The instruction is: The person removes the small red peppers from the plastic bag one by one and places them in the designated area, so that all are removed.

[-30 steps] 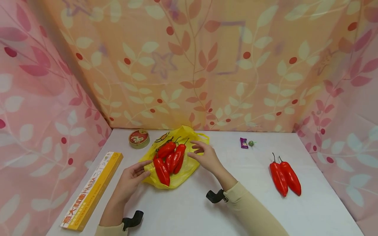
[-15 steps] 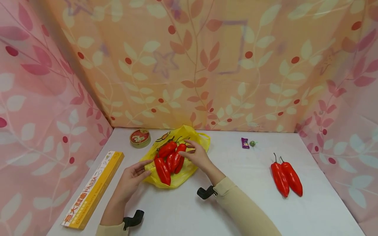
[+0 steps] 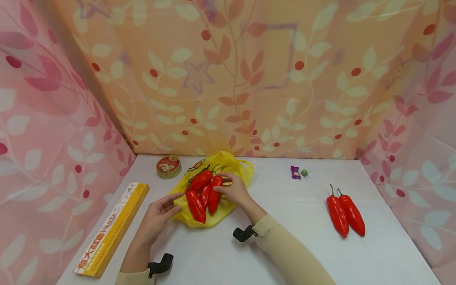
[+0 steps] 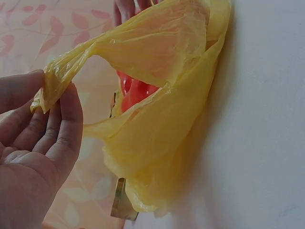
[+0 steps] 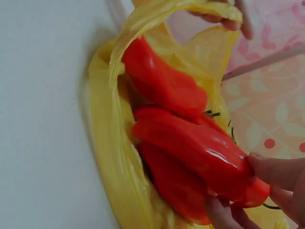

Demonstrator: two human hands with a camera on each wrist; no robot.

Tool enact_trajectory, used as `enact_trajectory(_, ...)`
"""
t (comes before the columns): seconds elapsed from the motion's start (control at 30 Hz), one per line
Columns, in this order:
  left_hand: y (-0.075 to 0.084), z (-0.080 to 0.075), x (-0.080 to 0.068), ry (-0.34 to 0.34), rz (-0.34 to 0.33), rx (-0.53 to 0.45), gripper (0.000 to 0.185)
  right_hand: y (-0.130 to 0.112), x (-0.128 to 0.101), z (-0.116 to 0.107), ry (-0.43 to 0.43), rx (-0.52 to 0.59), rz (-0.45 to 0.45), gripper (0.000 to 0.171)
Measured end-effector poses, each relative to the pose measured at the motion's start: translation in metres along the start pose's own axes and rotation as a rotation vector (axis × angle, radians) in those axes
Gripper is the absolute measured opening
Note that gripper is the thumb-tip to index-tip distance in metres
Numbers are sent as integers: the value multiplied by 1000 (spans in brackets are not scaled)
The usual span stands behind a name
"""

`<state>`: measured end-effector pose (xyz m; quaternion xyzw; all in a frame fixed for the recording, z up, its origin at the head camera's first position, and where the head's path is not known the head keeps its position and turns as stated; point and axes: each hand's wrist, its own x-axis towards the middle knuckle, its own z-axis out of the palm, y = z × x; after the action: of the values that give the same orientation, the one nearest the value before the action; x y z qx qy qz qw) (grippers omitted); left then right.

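The left hand (image 3: 156,215) lies low at the near left edge of the yellow bag (image 3: 228,168), palm turned up, thumb and fingers pinching a corner of its plastic. The right hand (image 3: 233,190) reaches over the bag's right side, fingertips (image 5: 271,174) closed on the stem end of a red pepper (image 5: 200,160). Both forearms slant inward in beige sleeves.

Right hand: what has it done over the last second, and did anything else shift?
The right hand moved left from the bag's far edge onto the pile and now pinches a red pepper near its stem end. The left hand kept holding the yellow bag by its edge. The two loose peppers, round tin and pasta box stayed put.
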<state>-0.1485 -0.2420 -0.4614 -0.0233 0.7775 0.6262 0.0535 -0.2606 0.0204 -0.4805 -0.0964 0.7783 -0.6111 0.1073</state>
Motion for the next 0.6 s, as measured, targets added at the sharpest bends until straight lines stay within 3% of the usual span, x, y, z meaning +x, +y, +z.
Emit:
enact_trajectory(0.23,-3,-1,3,1,7,20,43,-8,-15,-11,-68,127,-18,47)
enact_trajectory(0.4,-2,-2,2,6,13,32,44,-7,-20,-18,-143,223,24,45)
enact_trajectory(0.6,-3,0,2,-2,19,21,44,-4,-30,-31,-171,260,50,45)
